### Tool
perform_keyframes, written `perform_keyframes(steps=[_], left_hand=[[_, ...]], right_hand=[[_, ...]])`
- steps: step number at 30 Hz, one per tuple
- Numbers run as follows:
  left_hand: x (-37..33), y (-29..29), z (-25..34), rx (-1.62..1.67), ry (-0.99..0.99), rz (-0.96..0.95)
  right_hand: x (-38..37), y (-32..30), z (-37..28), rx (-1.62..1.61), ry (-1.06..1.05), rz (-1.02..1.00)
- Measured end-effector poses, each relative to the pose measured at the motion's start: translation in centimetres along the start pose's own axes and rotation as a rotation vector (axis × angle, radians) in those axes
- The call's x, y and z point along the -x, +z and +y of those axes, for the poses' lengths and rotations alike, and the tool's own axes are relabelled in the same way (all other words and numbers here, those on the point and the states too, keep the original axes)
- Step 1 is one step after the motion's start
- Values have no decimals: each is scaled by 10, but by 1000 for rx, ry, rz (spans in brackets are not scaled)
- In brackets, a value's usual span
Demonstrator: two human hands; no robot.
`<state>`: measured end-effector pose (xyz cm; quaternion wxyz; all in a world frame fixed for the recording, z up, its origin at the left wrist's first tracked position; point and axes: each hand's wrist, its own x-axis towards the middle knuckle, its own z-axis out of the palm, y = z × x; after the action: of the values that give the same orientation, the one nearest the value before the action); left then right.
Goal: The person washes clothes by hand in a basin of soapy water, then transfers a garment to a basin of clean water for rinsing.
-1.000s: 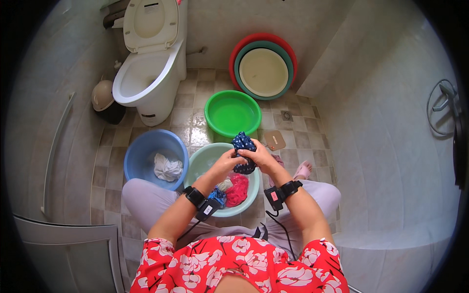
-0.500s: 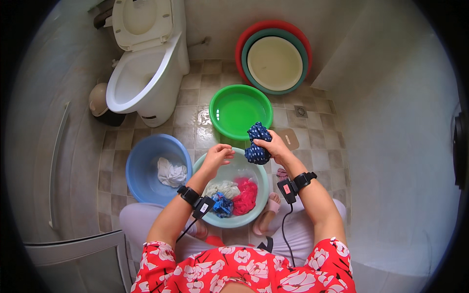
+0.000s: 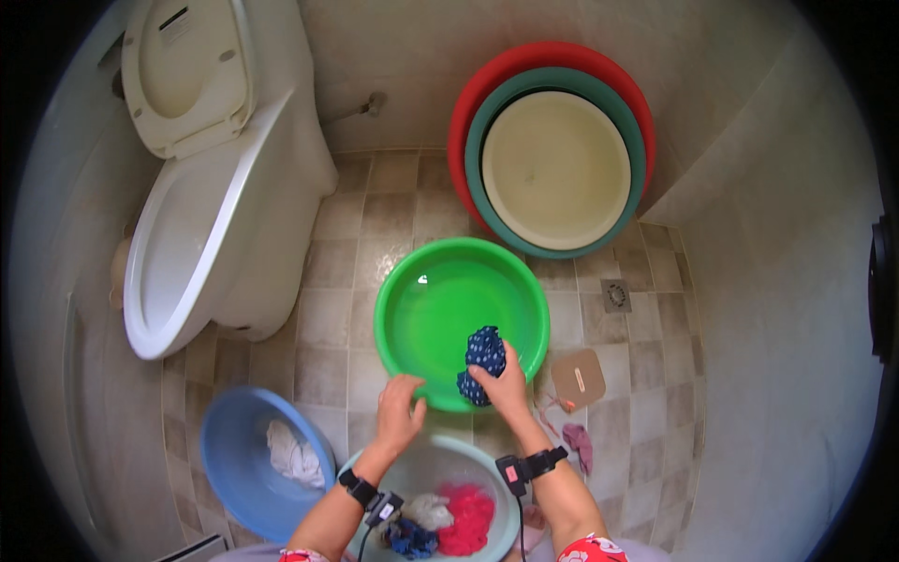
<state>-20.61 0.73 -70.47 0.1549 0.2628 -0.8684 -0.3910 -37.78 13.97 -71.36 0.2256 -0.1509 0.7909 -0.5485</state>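
My right hand grips a bunched navy cloth with white dots, holding it over the near right part of a green basin with water in it. My left hand holds nothing; its fingers are loosely bent and apart at the near left rim of the green basin, and I cannot tell if they touch it. Below my wrists stands a pale mint basin, partly hidden by my forearms. In it lie a bright pink cloth, a whitish cloth and a blue patterned cloth.
A blue basin with a white cloth stands at the left. Nested red, teal and cream basins lean at the back wall. A toilet is far left. A drain, brown scale-like square and mauve cloth are right.
The view has shifted forward, so the basins sit lower in it. My right hand has carried the dotted cloth forward over the green basin. My left hand has moved forward to that basin's rim.
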Motion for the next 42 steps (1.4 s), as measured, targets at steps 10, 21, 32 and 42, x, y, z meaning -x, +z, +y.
perform_keyframes(steps=[10,21,32,42], left_hand=[[-18,30,-10,-373,68,-269],[-19,24,-12,-426,99,-341],[17,11,-8,-410,75,-413],[41,6,-12,-435,67,-441]], right_hand=[[-21,26,16,757,-331,-335],[6,23,29,861,-524,-671],[21,23,25,819,-617,-850],[36,29,17,737,-580,-954]])
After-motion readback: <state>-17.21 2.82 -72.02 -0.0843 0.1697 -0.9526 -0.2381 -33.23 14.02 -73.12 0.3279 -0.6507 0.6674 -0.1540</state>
